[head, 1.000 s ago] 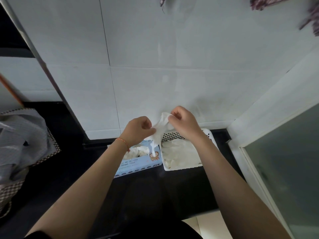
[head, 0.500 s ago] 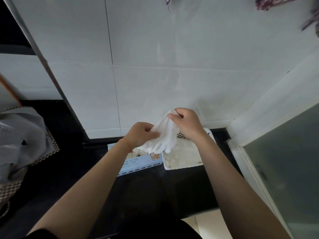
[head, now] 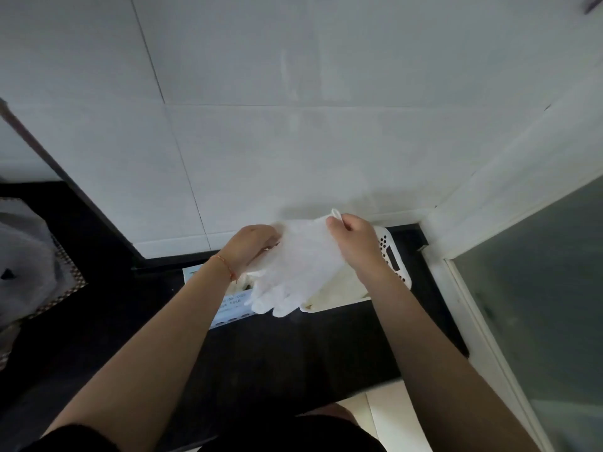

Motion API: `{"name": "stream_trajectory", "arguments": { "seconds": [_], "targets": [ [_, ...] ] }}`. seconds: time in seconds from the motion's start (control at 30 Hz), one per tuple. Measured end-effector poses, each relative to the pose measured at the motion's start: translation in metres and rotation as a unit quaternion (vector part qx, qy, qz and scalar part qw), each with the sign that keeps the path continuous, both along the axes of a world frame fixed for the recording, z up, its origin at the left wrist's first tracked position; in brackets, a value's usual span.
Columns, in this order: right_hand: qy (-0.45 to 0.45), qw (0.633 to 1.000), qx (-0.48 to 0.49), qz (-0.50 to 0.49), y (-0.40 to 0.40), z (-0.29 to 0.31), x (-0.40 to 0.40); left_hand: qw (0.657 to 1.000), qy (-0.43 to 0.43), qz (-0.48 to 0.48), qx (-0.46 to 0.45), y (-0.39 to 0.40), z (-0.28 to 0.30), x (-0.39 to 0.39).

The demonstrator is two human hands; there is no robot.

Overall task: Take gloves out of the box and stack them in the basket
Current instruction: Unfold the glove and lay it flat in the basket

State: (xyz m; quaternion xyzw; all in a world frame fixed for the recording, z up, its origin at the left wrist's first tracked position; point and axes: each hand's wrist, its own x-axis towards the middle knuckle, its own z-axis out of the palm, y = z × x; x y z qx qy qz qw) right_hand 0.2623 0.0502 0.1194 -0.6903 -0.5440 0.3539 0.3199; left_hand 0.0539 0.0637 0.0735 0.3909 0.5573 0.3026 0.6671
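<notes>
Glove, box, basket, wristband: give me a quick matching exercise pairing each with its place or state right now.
Things:
1. glove
2. box
3. basket
4. wristband

States:
A. white, perforated, right of the box
B. on the left wrist
C. stretched between both hands
D. pale blue, on the dark counter

Pairs: 1-C, 2-D, 3-A, 4-B

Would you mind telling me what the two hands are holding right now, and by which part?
One white glove, spread between both hands: the right hand pinches its rolled cuff edge, the left hand grips the opposite side of the cuff, and the fingers hang down.
</notes>
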Motion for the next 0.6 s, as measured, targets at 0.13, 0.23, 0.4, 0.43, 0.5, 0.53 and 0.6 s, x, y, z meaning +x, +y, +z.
{"name": "stream_trajectory", "arguments": {
  "seconds": [0.13,0.23,0.4,0.43,0.5,0.53,0.6],
  "targets": [
    [-0.066,0.996,-0.059,-0.022,-0.006,-0.056,0.026,0.986,0.127,-0.108,0.014,0.008,-0.023,0.031],
    [-0.123,0.988,-0.083,-0.034,-0.007,-0.088,0.046,0.965,0.211,-0.146,0.053,0.023,-0.031,0.058],
    [-0.238,0.969,-0.062,-0.004,-0.001,-0.118,0.077,0.913,0.336,-0.209,0.103,0.037,-0.048,0.094],
    [-0.262,0.963,-0.064,0.007,0.002,-0.124,0.086,0.898,0.360,-0.228,0.108,0.040,-0.054,0.103],
    [-0.300,0.952,-0.059,0.024,0.005,-0.130,0.098,0.856,0.422,-0.269,0.133,0.044,-0.062,0.116],
    [-0.313,0.947,-0.061,0.033,0.008,-0.131,0.105,0.826,0.463,-0.286,0.148,0.046,-0.066,0.124],
    [-0.361,0.927,-0.080,0.067,0.014,-0.133,0.118,0.780,0.524,-0.304,0.155,0.049,-0.070,0.138]
  ]
}}
